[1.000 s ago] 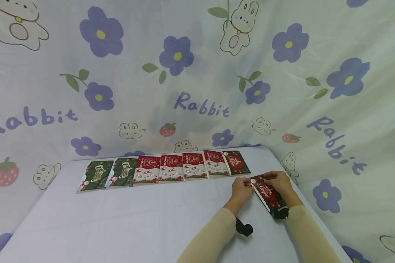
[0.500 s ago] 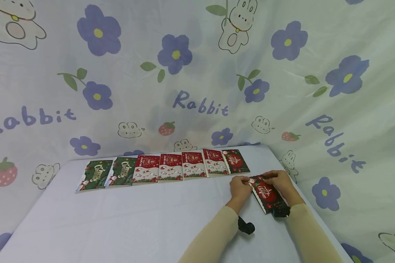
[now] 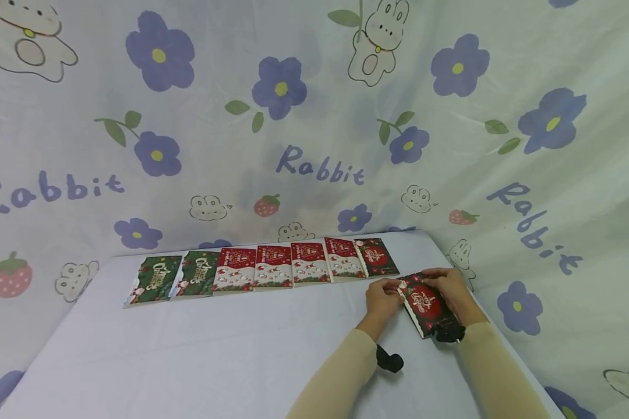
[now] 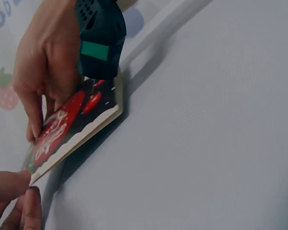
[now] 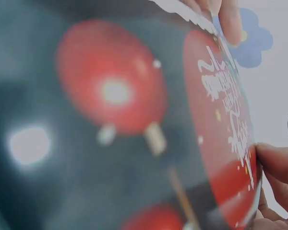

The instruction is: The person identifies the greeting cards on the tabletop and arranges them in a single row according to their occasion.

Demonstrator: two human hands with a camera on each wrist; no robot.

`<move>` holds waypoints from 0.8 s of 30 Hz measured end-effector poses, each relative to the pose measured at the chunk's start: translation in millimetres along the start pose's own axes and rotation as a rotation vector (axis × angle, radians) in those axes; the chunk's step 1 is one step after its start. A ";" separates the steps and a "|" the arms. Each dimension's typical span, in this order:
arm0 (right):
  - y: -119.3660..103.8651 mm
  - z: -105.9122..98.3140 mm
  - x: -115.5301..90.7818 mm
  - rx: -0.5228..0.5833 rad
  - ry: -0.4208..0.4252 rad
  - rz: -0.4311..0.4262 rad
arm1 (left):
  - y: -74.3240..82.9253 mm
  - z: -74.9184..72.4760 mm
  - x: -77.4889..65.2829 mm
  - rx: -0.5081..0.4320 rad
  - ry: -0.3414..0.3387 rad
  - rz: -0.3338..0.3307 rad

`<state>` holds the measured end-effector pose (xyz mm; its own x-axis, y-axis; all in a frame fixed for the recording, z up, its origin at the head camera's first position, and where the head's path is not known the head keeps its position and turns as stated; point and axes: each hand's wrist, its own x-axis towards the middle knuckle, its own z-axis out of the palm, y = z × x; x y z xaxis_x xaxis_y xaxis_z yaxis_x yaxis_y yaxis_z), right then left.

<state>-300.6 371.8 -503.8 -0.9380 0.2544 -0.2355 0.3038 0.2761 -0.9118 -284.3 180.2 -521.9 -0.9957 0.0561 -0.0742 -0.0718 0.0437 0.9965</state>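
Observation:
A dark Christmas card (image 3: 424, 302) with a red circle and white lettering is held by both hands at the right side of the table. My left hand (image 3: 382, 302) pinches its far left corner between thumb and fingers. With thumb and fingers my right hand (image 3: 451, 291) pinches its right edge near the far end. In the left wrist view the card (image 4: 67, 127) tilts above the white cloth and casts a shadow. Its printed face fills much of the right wrist view, where the right thumb (image 5: 278, 160) presses at its edge.
Along the back of the table (image 3: 215, 355) lies a row of cards: green ones (image 3: 154, 279) at left, red-and-white ones (image 3: 274, 267) in the middle, and a dark one (image 3: 375, 258) at right. A rabbit-and-flower curtain (image 3: 314, 128) hangs behind. Black wrist cameras (image 3: 390, 359) jut from the sleeves.
The held card has turned its printed face more toward the head camera and risen slightly, its near end moving away. Both hands keep their hold; the row of cards is unchanged.

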 end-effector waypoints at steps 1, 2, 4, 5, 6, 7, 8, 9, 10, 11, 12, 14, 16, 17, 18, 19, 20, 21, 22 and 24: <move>-0.3 1.2 0.7 0.009 0.015 0.004 | -0.1 -0.8 -0.2 -0.006 -0.011 0.000; -0.4 2.4 1.5 0.021 0.024 0.006 | -0.3 -1.5 -0.2 -0.007 -0.021 0.002; -0.9 4.4 3.4 0.046 0.046 0.016 | -1.1 -2.7 0.0 -0.006 -0.037 0.005; -1.3 5.6 4.1 0.061 0.053 0.018 | -1.6 -3.1 0.1 -0.007 -0.042 0.007; -1.8 6.5 5.2 0.075 0.059 0.024 | -2.2 -3.5 0.0 -0.003 -0.049 0.010; -2.2 7.4 6.1 0.088 0.066 0.027 | -2.8 -3.7 0.1 -0.007 -0.055 0.003; -2.7 8.2 7.2 0.101 0.071 0.030 | -3.5 -3.8 0.2 -0.004 -0.059 0.002; -3.2 8.9 8.2 0.114 0.077 0.037 | -4.0 -3.6 0.5 -0.005 -0.062 -0.004; -3.6 9.6 9.2 0.129 0.082 0.043 | -4.3 -3.5 0.6 -0.001 -0.067 -0.005; -3.9 10.5 10.4 0.145 0.088 0.052 | -4.4 -3.3 0.6 0.001 -0.073 -0.005; -4.1 10.6 11.4 0.160 0.091 0.061 | -4.5 -2.8 0.8 0.005 -0.078 -0.009; -4.5 11.0 13.4 0.190 0.095 0.075 | -3.9 -2.1 0.6 0.001 -0.089 -0.019; -4.7 11.4 15.0 0.212 0.095 0.087 | -3.1 -1.5 0.1 -0.001 -0.098 -0.024; -4.9 11.6 15.6 0.221 0.093 0.092 | -2.6 -1.4 -0.2 0.001 -0.101 -0.024; -5.2 11.8 16.0 0.227 0.089 0.096 | -2.3 -1.2 -0.6 0.000 -0.101 -0.028; -5.6 12.1 16.5 0.234 0.088 0.100 | -1.9 -1.3 -1.2 0.002 -0.101 -0.028; -5.9 12.3 16.9 0.237 0.089 0.102 | -1.7 -1.5 -1.6 0.010 -0.101 -0.022; -6.1 12.8 17.3 0.239 0.091 0.106 | -1.7 -1.7 -2.1 0.017 -0.101 -0.017; -6.3 13.0 17.7 0.242 0.091 0.107 | -1.5 -2.0 -2.7 0.019 -0.101 -0.012; -6.9 13.5 18.7 0.241 0.095 0.107 | -1.6 -2.9 -3.5 0.020 -0.101 -0.006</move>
<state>-322.5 362.1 -506.4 -0.8795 0.3588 -0.3127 0.3413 0.0176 -0.9398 -280.9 177.0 -523.1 -0.9841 0.1561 -0.0848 -0.0756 0.0637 0.9951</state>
